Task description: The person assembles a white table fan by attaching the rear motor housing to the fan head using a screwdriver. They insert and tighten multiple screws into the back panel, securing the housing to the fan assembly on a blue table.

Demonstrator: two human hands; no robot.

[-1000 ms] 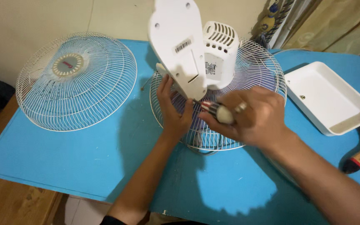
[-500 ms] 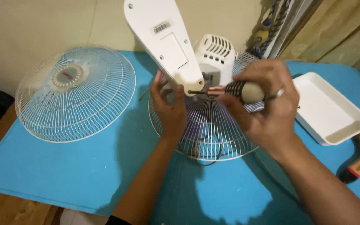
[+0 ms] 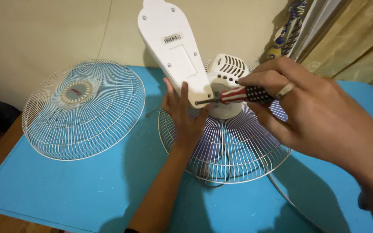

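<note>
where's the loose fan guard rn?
Head view: the loose fan guard lies dome-up on the left of the blue table, against the wall, apart from the left hand and the fan body.

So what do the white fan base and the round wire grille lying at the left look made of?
The white fan base looks like moulded plastic: smooth, satiny, with recessed screw holes. The round wire grille appears to be thin metal wire, coated white or pale; the finish can't be confirmed.

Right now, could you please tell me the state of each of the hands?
Left hand: open, fingers spread against the white fan base, steadying it.
Right hand: closed on the screwdriver, its tip at the base's lower end.
</note>
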